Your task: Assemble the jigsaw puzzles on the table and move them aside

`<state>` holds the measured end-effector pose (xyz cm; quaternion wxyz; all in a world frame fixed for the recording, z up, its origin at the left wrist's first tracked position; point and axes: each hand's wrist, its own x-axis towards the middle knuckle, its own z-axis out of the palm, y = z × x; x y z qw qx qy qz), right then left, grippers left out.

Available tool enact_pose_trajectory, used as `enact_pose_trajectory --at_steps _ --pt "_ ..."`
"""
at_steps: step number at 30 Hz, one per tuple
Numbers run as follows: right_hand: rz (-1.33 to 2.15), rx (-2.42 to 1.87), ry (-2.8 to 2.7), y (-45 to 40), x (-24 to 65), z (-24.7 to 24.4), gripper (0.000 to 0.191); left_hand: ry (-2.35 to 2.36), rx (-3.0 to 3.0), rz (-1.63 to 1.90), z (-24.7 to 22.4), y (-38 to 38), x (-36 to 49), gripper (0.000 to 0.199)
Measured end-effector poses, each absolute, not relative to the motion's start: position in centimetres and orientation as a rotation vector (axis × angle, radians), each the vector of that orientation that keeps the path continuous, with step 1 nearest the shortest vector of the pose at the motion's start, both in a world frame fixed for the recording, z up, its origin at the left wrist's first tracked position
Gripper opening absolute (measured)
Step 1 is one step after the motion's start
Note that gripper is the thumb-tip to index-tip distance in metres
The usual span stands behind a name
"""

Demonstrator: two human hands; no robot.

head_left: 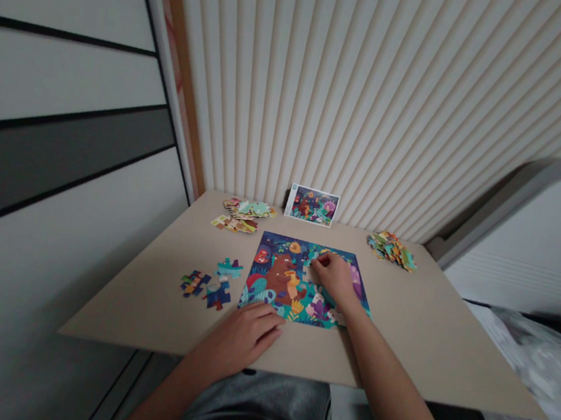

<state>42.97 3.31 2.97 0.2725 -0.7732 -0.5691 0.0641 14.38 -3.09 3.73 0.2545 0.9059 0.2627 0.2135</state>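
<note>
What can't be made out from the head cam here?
Head view:
What the right hand pinches, if anything: hidden by its fingers.
Parts of the puzzle's lower edge: hidden by the left hand and right forearm.
Shapes in the right pile: too small.
Card detail: too small.

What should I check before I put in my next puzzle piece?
1. Picture card leaning at the back where you can see it: ok.
2. Loose pieces close by, beside the jigsaw puzzle and in two piles at the back: ok.
3. Gap in the puzzle open beside your fingers: ok.
4. Right hand holding a piece: cannot tell, your fingers hide it.
5. Left hand resting on the board, off the puzzle: ok.
</note>
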Motion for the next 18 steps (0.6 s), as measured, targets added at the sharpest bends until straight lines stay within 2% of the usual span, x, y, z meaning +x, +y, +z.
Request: enact_pose_trajectory --at_steps 3,13,18 --pt "0.225 -2.016 -1.528 3.4 43.4 2.9 0.017 0.698 2.465 0.601 3.8 -3.1 14.4 0.019" --pt "0.763 -1.754 -1.369 1.1 45.5 3.5 0.032 0.713 2.478 0.582 3.9 -3.1 14.4 0.018" --pt "0.67 -1.829 -1.484 0.6 44.5 3.6 0.028 0.717 2.479 0.573 3.9 -3.1 14.4 0.02"
